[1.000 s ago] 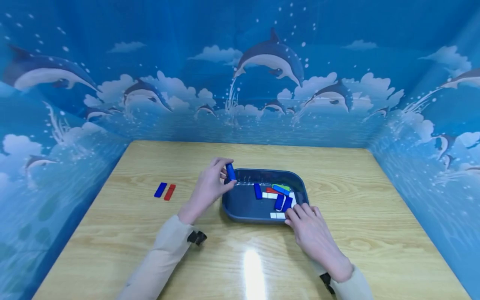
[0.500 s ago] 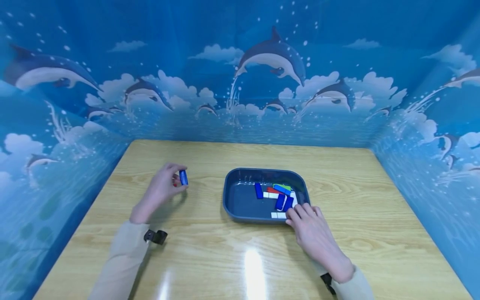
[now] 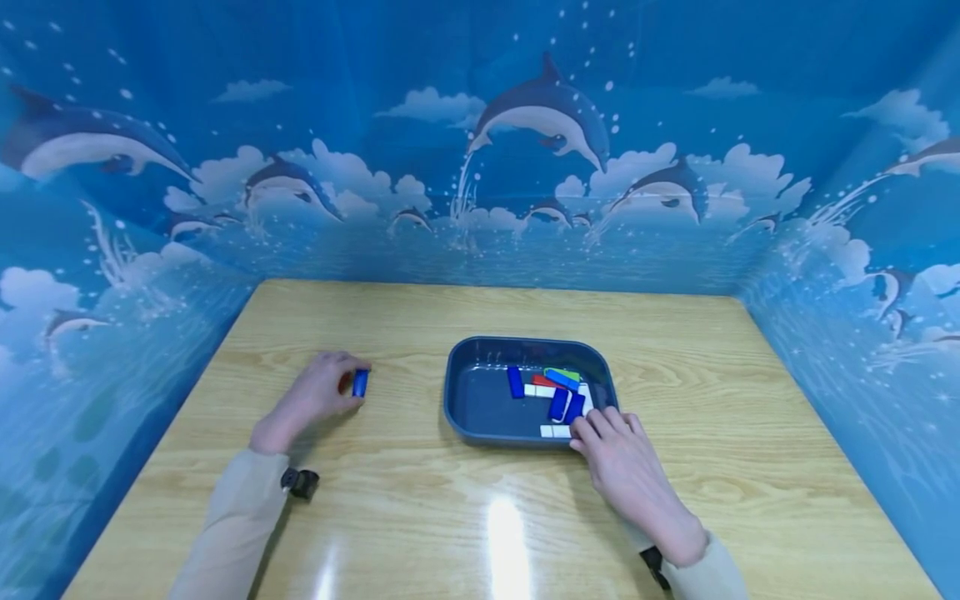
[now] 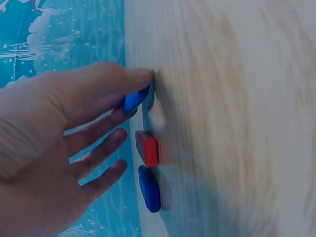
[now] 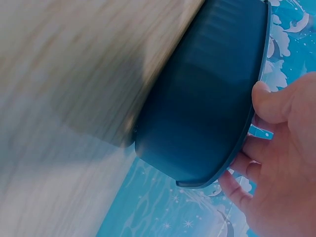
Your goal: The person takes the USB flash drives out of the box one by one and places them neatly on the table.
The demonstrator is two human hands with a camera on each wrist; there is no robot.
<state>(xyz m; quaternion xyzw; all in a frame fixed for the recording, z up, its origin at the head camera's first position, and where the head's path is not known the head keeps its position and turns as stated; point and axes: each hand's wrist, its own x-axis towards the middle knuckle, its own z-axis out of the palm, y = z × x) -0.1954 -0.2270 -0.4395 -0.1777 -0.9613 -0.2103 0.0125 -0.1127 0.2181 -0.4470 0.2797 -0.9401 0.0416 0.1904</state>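
Between thumb and fingertips my left hand pinches a small oblong blue plastic piece, just above the table at the left. In the left wrist view a red piece and another blue piece lie side by side on the wood, below the held one. My right hand holds the front right rim of a dark blue-grey tray. Its fingers bend over the edge, and the right wrist view shows the thumb at the rim.
Inside the tray lie several similar pieces, among them a blue one, a light blue one, a green one and a white one. Behind the wooden table hangs a dolphin-print curtain.
My left hand has carried the blue piece from above the tray's left end out to the left, then lowered it towards the table. My right hand has stayed at the tray.
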